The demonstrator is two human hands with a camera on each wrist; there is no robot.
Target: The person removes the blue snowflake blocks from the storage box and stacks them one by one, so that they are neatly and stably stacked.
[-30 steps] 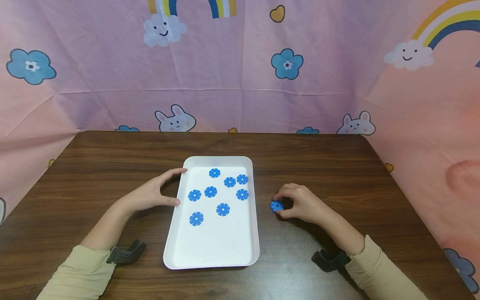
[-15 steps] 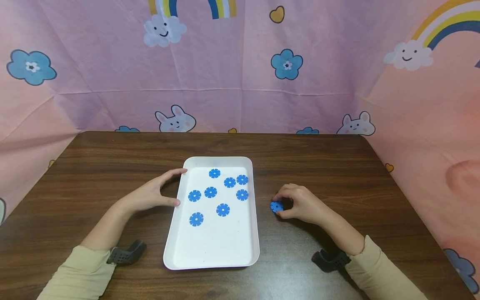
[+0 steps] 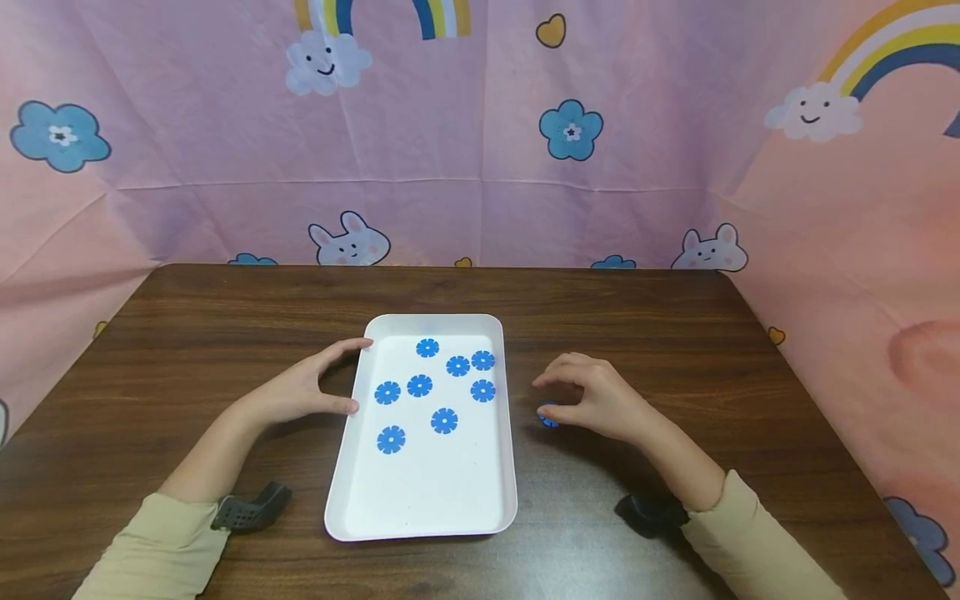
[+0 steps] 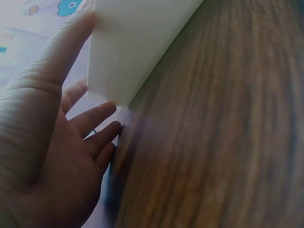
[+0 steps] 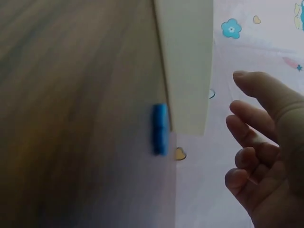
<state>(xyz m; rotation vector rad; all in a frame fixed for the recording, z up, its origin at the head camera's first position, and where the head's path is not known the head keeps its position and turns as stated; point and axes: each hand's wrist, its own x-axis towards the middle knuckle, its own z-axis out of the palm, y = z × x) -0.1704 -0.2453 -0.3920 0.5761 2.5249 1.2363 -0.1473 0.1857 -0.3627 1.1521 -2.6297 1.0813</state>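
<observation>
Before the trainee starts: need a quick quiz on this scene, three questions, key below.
1. How many blue slotted discs lie in the white tray?
2. True or false: the right hand holds nothing.
3. The left hand touches which part of the white tray?
A) near end
B) left side
C) right side

Key:
1. Eight.
2. True; the right wrist view shows a gap between it and the blue piece on the wood-grain table.
3. B.
</observation>
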